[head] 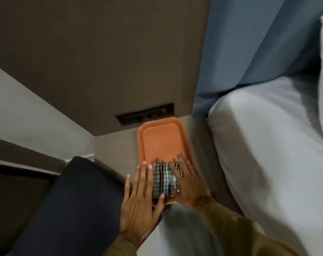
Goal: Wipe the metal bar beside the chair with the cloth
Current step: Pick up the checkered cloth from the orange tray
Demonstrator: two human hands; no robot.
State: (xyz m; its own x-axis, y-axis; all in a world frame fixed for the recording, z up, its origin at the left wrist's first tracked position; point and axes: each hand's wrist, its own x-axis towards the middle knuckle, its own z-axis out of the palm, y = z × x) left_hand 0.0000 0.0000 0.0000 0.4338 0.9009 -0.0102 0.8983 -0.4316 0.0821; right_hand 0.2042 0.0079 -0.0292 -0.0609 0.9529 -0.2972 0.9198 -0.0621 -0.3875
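The cloth (165, 179) lies folded on the near end of an orange tray (163, 139), which sits on a beige surface (116, 146) between a dark chair (79, 196) and a bed (267, 145). Both hands lie flat with fingers extended. The left hand (140, 196) presses the cloth's left edge, with the thumb on its near corner. The right hand (189, 182) covers its right side. Neither hand grips the cloth; the flat placement suggests they are steadying or gathering the fold before lifting it.

The cloth is a black-and-white check fabric, folded into a compact, slightly rumpled rectangle. It appears thin and soft, so it should conform readily to a narrow bar.

No metal bar can be identified with certainty. A dark strip (18, 170) left of the chair may be it. Wiping has not yet begun.
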